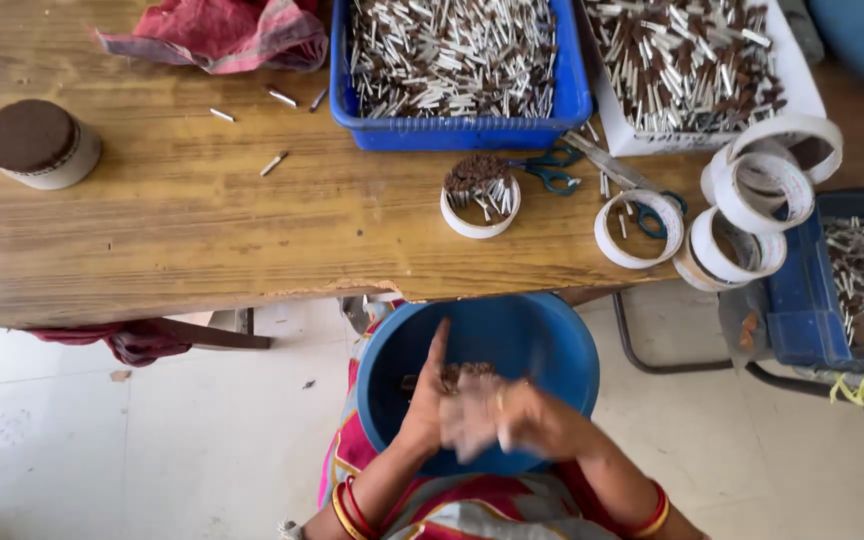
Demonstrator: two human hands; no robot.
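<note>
Red and gold bangles circle both wrists, above what seems a pink patterned garment.

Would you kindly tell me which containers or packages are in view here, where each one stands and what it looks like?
Blue tray: table's far edge, rectangular, full of small sticks.
White tray: to its right, also full of sticks.
Blue crate: right of the table.
Round tub: table's left, white, dark brown top.
Blue basin: under both hands.

Worn wooden table [182, 220] over pale tiled floor [102, 440], evenly daylit.
</note>
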